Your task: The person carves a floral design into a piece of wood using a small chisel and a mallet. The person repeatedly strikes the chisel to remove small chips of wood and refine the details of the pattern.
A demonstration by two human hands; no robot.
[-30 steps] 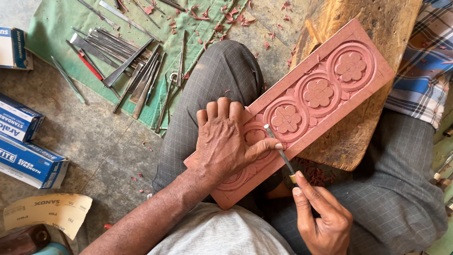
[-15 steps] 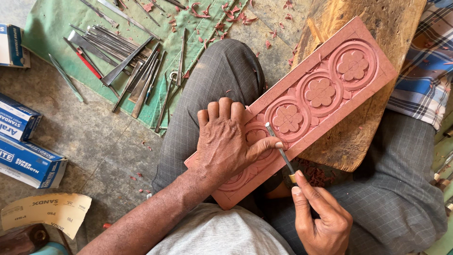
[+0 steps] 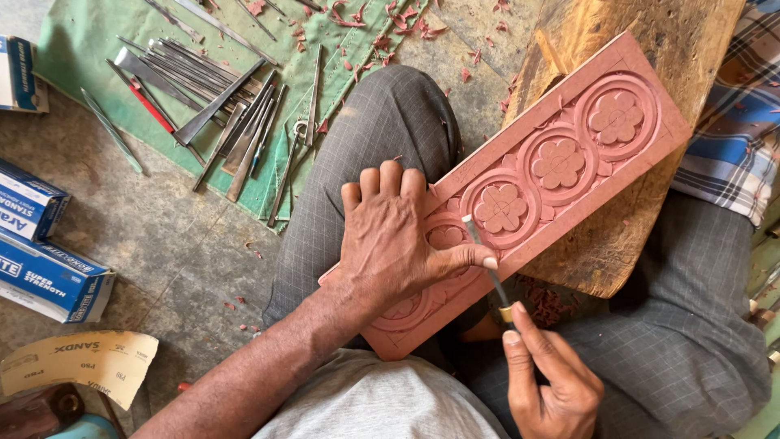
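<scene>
A long reddish carved panel [image 3: 561, 162] with round flower medallions lies slanted across my lap and a wooden block [image 3: 634, 49]. My left hand [image 3: 394, 244] presses flat on the panel's lower end, its thumb stretched out against the blade of a thin chisel [image 3: 485, 264]. My right hand [image 3: 548, 382] grips the chisel's handle from below, with the blade tip resting on the panel near the second medallion from the lower end.
Several metal chisels and files [image 3: 219, 114] lie on a green cloth [image 3: 89, 41] at the upper left, with red shavings scattered about. Blue boxes [image 3: 45, 260] and a sheet of sandpaper [image 3: 77, 366] lie on the concrete floor at left.
The chisel blade and my right hand have shifted slightly; my left hand stays pressed on the panel.
</scene>
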